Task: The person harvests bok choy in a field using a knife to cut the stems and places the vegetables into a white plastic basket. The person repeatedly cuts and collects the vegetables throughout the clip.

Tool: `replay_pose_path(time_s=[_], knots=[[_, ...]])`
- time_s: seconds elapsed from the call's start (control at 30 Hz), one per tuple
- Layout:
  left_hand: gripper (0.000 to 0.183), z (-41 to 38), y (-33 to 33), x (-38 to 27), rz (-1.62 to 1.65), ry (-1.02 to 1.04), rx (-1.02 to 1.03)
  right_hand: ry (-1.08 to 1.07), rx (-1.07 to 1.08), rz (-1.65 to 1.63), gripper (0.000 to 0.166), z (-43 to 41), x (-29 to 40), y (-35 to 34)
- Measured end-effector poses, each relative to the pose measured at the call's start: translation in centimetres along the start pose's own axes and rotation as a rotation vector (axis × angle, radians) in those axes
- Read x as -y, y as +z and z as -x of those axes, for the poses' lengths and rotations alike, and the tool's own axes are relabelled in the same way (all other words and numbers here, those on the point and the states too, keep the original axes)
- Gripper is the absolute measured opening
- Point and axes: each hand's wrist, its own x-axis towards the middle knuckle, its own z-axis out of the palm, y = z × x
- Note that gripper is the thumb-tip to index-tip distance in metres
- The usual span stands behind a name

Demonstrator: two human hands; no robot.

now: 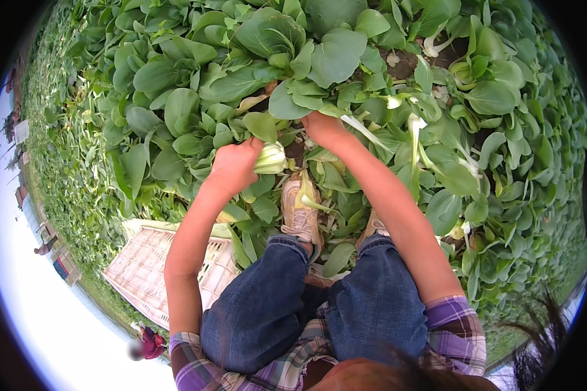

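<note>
My left hand [236, 163] is closed around a head of bok choy [271, 159], its pale green base pointing right, above my shoe. To the right, my right hand [320, 128] reaches in beneath broad leaves [291, 100] of a standing plant; its fingertips are hidden, and whether it grips anything cannot be told. A loose white stalk [362, 131] lies just right of that hand. Between and below the hands show a patch of soil and a yellowed leaf [304, 188] lying on my shoe.
A pale plastic crate [151, 271] stands at the lower left, beside my left arm. Leafy bok choy plants [166, 73] surround me. Cut leaves and stalks [416, 141] lie scattered on the right. My shoes [298, 210] are planted among the leaves. Another person [152, 343] is far off at the lower left.
</note>
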Motion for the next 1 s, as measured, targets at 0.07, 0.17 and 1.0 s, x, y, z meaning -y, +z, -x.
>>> replay_pose_path(time_s=[0.07, 0.17, 1.0], knots=[[0.055, 0.6, 0.3, -0.1, -0.017, -0.006, -0.011, 0.118, 0.141, -0.034, 0.025, 1.5, 1.1, -0.5], [0.058, 1.2, 0.5, 0.2, -0.001, -0.026, -0.030, 0.176, 0.323, -0.013, 0.028, 4.4, 1.4, -1.2], [0.062, 20.0, -13.6, -10.4, -0.389, 0.403, -0.669, -0.175, -0.409, -1.208, 0.045, 16.7, 17.7, -26.2]])
